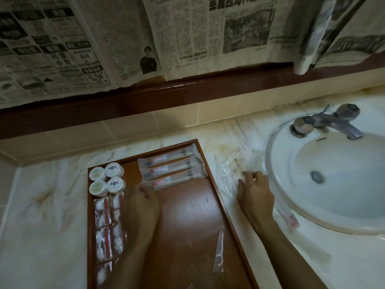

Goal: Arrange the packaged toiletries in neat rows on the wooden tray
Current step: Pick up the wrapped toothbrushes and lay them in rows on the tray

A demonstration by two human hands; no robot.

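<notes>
Tray [210, 205] lay on the bench [41, 205], partly filled. Done so far, by the look of it: four round tins [107, 180] were squared up just beyond and left of the left hand [141, 203]; a double column of swab packs [108, 230] was lined up directly left of that hand, running down to the tray's near edge; three or four toothbrush packs [173, 170] were stacked in a row just beyond its knuckles.

Left grip: fingers were curled over the near end of the lowest toothbrush pack. Whether it was pinched or only nudged couldn't be told, as the fingertips were hidden under the hand.

Right grip: the right hand [255, 195] was off the tray, between it and the sink [281, 142], fingers bent down onto a pile of clear wrappers [225, 180] just left of the fingertips. An actual hold couldn't be confirmed; the film was too blurred.

Left to do, as judged: one floss pick [218, 253] lay loose on the tray, near side of both hands, not in any row. The clear-wrapped items still had to be brought over from the bench. A red-and-clear pack [290, 219] lay on the sink rim, right of the right wrist. The tray's middle and near right were unfilled. Roughly half done.

Hard to make out: contents of the clear pile, tin labels, and the tray's near end, cut off by the frame.
</notes>
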